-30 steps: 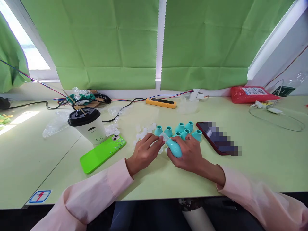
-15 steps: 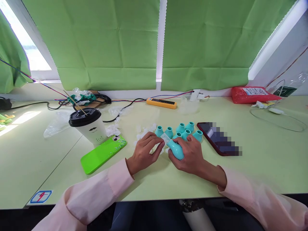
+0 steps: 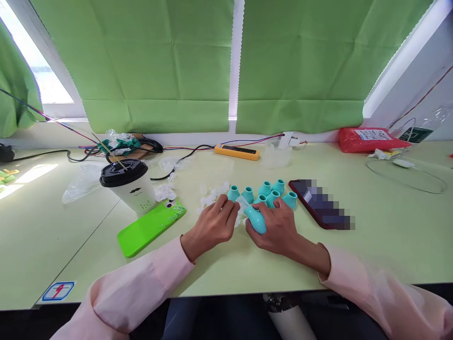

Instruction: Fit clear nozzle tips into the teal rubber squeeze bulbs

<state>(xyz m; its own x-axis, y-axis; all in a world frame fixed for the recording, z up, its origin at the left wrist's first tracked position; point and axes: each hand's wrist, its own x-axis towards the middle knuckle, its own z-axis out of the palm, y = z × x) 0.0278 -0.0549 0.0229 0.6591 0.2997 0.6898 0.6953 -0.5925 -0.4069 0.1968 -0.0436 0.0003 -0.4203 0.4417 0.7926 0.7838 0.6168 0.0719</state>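
Observation:
My right hand is wrapped around a glossy turquoise vase-shaped piece, its narrow neck tilted up and to the left. At that neck is a small translucent plastic piece. My left hand is closed in a pinch on the plastic piece's left end; the fingertips are partly hidden. Just behind my hands stand several similar turquoise vase-shaped pieces, open ends up. Small whitish translucent pieces lie scattered behind my left hand, some partly covered by it.
Left of my hands lie a green phone case and a paper cup with a black lid. A dark phone lies to the right. Further back are a yellow power strip, cables and a red package.
My left hand has turned and its fingers have curled in more tightly by the translucent piece. The turquoise piece in my right hand has shifted slightly left.

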